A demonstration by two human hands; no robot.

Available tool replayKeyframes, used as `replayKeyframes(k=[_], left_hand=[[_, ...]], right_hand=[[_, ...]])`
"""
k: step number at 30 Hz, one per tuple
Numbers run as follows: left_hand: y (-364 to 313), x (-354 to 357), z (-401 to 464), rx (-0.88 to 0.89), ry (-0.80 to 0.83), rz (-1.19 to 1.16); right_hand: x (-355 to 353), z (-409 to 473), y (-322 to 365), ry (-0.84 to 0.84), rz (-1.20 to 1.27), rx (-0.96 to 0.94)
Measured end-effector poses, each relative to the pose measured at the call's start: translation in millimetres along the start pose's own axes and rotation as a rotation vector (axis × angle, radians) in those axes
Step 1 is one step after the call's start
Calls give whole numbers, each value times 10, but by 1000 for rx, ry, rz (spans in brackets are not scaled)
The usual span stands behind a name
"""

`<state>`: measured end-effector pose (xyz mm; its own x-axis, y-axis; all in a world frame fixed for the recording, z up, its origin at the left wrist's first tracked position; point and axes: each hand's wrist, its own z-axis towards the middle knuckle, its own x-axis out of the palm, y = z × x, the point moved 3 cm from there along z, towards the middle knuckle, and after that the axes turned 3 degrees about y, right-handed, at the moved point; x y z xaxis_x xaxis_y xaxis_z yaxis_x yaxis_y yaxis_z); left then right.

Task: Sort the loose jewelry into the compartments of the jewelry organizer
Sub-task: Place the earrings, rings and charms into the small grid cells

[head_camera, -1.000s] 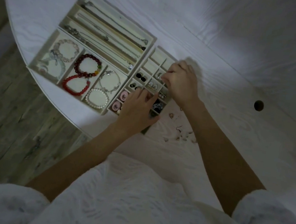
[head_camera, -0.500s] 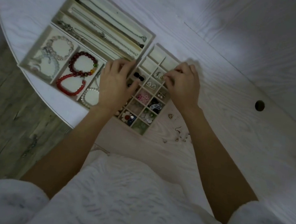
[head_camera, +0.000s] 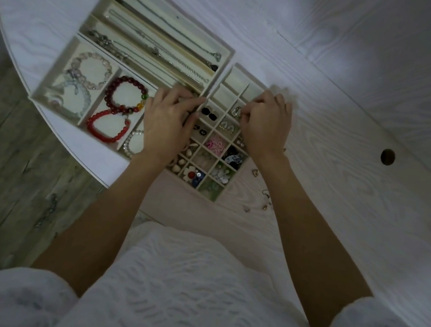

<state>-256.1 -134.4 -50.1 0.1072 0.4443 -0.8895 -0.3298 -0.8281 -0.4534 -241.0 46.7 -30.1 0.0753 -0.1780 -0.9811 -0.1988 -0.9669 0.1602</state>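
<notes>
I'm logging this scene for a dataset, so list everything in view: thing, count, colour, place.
table: one, white, under everything
bracelet and necklace tray: one, cream, left
grid organizer: one, cream, right of that tray
red bracelets: two, tray's middle cell
chains: several, silvery, long slots
loose earrings: a few, small, table right of organizer
cable hole: one, dark, table right
left hand: on the trays' shared edge
right hand: fingertips at a small silvery earring

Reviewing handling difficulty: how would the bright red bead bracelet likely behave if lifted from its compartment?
The bright red bead bracelet already lies in a bent, uneven loop, so it would probably sag and flop. Its round, glossy beads look smooth, perhaps slippery. Strung together, they seem unlikely to roll away.
</notes>
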Motion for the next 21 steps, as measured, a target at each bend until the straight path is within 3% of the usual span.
replayKeyframes(k=[6, 8, 13, 17, 21], left_hand=[[-133, -67, 26, 82, -137, -40], [-263, -92, 119, 195, -118, -59], [-547, 33, 505, 376, 118, 70], [-643, 105, 662, 435, 260, 168], [-682, 115, 671, 478, 282, 216]], right_hand=[[-66, -126, -165, -147, 475, 183], [-70, -191, -240, -176, 439, 197], [44, -259, -324, -141, 239, 107], [97, -294, -363, -74, 286, 148], [105, -326, -383, -50, 308, 136]])
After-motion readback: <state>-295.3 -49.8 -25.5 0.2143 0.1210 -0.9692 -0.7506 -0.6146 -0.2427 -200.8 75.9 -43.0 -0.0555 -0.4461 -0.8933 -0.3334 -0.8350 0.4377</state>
